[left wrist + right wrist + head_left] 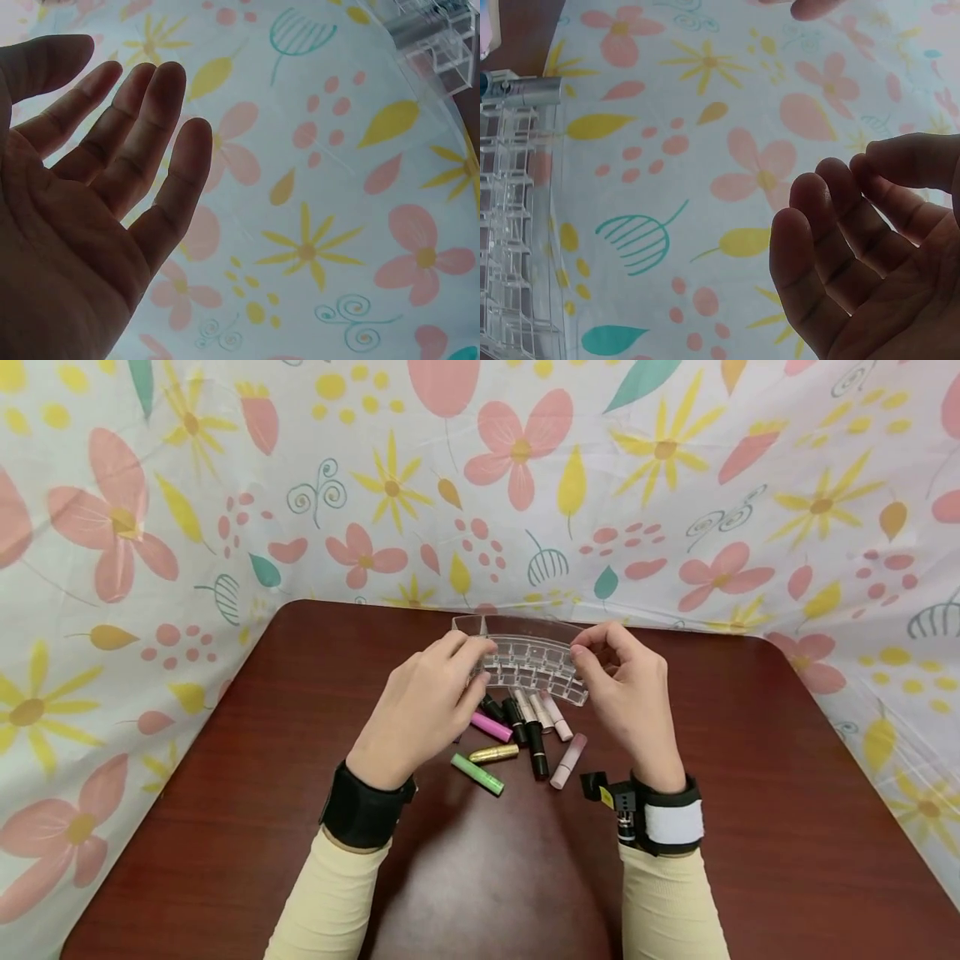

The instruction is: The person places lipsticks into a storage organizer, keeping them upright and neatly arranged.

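A clear, curved, tiered lipstick organizer stands at the back of the table. My left hand is by its left end, covering part of it. In the left wrist view the left hand has spread, relaxed fingers and holds nothing. My right hand is at the organizer's right end, its thumb near the index finger. The right wrist view shows the right hand loosely bent and holding nothing, apart from the organizer. A silver tube lies at the organizer's far end there.
Several lipsticks and tubes lie in front of the organizer: a green tube, a gold lipstick, a magenta tube, a black tube and a pale pink tube. A floral curtain surrounds the brown table.
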A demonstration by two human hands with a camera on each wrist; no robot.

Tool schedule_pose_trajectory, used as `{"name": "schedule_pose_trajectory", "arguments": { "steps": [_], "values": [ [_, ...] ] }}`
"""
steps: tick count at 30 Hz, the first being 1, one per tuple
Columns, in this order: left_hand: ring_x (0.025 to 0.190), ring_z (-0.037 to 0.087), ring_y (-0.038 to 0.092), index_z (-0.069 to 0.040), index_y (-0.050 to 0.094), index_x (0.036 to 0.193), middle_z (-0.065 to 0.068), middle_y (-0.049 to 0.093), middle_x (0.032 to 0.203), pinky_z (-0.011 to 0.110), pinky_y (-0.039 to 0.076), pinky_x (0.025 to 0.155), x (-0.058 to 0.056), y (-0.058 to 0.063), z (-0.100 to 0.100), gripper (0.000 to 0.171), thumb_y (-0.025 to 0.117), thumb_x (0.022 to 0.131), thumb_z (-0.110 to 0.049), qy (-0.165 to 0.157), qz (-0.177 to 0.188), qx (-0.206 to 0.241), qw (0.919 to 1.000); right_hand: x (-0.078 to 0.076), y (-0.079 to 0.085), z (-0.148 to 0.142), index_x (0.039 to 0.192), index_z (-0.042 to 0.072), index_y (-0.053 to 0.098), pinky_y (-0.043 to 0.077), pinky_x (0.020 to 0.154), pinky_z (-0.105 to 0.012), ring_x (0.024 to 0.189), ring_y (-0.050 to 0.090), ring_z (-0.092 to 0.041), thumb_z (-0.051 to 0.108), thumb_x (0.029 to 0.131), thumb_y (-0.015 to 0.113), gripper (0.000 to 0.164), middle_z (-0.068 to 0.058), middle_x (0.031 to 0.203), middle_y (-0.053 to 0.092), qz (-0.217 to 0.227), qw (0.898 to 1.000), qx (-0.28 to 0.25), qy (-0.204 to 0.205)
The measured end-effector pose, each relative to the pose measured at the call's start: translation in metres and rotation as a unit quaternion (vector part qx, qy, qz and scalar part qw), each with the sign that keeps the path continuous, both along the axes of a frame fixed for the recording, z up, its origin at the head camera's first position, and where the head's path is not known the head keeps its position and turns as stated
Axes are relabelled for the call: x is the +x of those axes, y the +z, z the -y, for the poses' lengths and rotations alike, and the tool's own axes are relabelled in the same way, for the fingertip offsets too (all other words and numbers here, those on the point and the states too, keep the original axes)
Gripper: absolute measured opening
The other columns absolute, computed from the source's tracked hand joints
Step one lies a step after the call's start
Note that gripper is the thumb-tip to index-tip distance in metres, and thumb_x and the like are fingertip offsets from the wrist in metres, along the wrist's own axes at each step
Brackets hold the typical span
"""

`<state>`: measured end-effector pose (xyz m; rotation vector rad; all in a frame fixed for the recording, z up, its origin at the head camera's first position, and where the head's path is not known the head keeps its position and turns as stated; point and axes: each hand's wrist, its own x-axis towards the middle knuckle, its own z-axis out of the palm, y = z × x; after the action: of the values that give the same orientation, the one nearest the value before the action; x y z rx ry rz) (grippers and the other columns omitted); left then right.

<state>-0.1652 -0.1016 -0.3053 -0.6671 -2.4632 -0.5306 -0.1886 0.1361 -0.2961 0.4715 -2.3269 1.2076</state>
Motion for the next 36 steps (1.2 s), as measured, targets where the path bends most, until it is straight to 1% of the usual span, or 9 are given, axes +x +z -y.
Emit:
{"name": "schedule_pose_trajectory", "arguments": {
  "steps": [7, 9, 11, 17, 20, 24, 29, 32, 36],
  "values": [
    [0.072, 0.012, 0.058, -0.015, 0.068, 0.116, -0.001, 0.064, 0.100, 0.030, 0.048, 0.060, -0.005, -0.009, 0.014, 0.018, 0.058, 0.102, -0.018, 0.042, 0.045, 0.002, 0.9981, -0.002, -0.001, 0.005, 0.105, 0.010, 0.072, 0.046, 0.059, -0.017, 0.063, 0.058, -0.011, 0.016, 0.101, 0.062, 0.012, -0.005, 0.077, 0.067, 0.002, 1.000, 0.010, 0.009],
    [0.071, 0.012, 0.057, -0.016, 0.068, 0.114, -0.002, 0.063, 0.098, 0.029, 0.047, 0.059, -0.005, -0.011, 0.016, 0.016, 0.057, 0.102, -0.018, 0.051, 0.061, -0.002, 0.9968, -0.002, 0.000, 0.006, 0.104, 0.010, 0.072, 0.045, 0.058, -0.018, 0.062, 0.057, -0.009, 0.015, 0.101, 0.062, 0.012, -0.005, 0.077, 0.067, 0.001, 1.000, 0.014, 0.007],
    [0.069, 0.012, 0.056, -0.016, 0.067, 0.112, -0.002, 0.062, 0.096, 0.029, 0.046, 0.058, -0.004, -0.012, 0.017, 0.015, 0.056, 0.103, -0.019, 0.054, 0.068, -0.005, 0.9962, -0.002, 0.001, 0.007, 0.104, 0.011, 0.072, 0.043, 0.058, -0.018, 0.061, 0.056, -0.009, 0.016, 0.101, 0.062, 0.012, -0.004, 0.077, 0.067, -0.002, 1.000, 0.016, 0.006],
    [0.073, 0.011, 0.058, -0.018, 0.066, 0.110, -0.003, 0.065, 0.098, 0.030, 0.048, 0.060, -0.003, -0.008, 0.022, 0.014, 0.055, 0.103, -0.021, 0.055, 0.067, 0.007, 0.9962, -0.004, 0.004, 0.009, 0.103, 0.012, 0.073, 0.041, 0.057, -0.019, 0.059, 0.053, -0.008, 0.016, 0.101, 0.062, 0.012, -0.004, 0.077, 0.067, -0.009, 1.000, 0.010, 0.010],
    [0.074, 0.013, 0.060, -0.018, 0.066, 0.109, -0.003, 0.066, 0.098, 0.032, 0.049, 0.061, -0.006, -0.012, 0.025, 0.014, 0.054, 0.103, -0.021, 0.062, 0.093, 0.007, 0.9937, -0.006, 0.001, 0.010, 0.103, 0.013, 0.073, 0.043, 0.058, -0.018, 0.060, 0.055, -0.008, 0.017, 0.101, 0.062, 0.011, -0.005, 0.079, 0.068, -0.004, 1.000, 0.011, 0.017],
    [0.078, 0.015, 0.063, -0.017, 0.066, 0.111, -0.002, 0.065, 0.098, 0.036, 0.052, 0.064, -0.017, -0.027, 0.028, 0.015, 0.056, 0.103, -0.024, 0.076, 0.154, -0.005, 0.9851, -0.010, -0.006, 0.012, 0.103, 0.012, 0.073, 0.043, 0.059, -0.018, 0.063, 0.056, -0.009, 0.019, 0.101, 0.063, 0.011, -0.004, 0.083, 0.070, 0.005, 0.999, 0.024, 0.024],
    [0.083, 0.019, 0.064, -0.013, 0.067, 0.116, 0.002, 0.064, 0.097, 0.041, 0.055, 0.071, -0.030, -0.051, 0.032, 0.026, 0.055, 0.104, -0.034, 0.096, 0.218, -0.026, 0.9708, -0.019, -0.019, 0.018, 0.107, 0.013, 0.072, 0.045, 0.062, -0.023, 0.069, 0.061, -0.011, 0.020, 0.100, 0.064, 0.012, -0.004, 0.092, 0.073, 0.036, 0.996, 0.077, 0.042],
    [0.082, 0.021, 0.064, -0.013, 0.067, 0.112, 0.003, 0.063, 0.094, 0.043, 0.055, 0.071, -0.035, -0.063, 0.032, 0.030, 0.052, 0.105, -0.038, 0.105, 0.239, -0.033, 0.9647, -0.026, -0.027, 0.024, 0.111, 0.013, 0.072, 0.049, 0.068, -0.029, 0.074, 0.066, -0.016, 0.018, 0.100, 0.065, 0.015, -0.006, 0.100, 0.075, 0.067, 0.989, 0.115, 0.070],
    [0.075, 0.023, 0.061, -0.013, 0.064, 0.103, 0.004, 0.059, 0.088, 0.041, 0.051, 0.066, -0.039, -0.075, 0.031, 0.033, 0.048, 0.106, -0.042, 0.111, 0.261, -0.039, 0.9582, -0.035, -0.038, 0.039, 0.119, 0.011, 0.071, 0.055, 0.079, -0.040, 0.090, 0.072, -0.024, 0.012, 0.099, 0.064, 0.021, -0.009, 0.114, 0.075, 0.119, 0.973, 0.151, 0.129]
  ]
}}
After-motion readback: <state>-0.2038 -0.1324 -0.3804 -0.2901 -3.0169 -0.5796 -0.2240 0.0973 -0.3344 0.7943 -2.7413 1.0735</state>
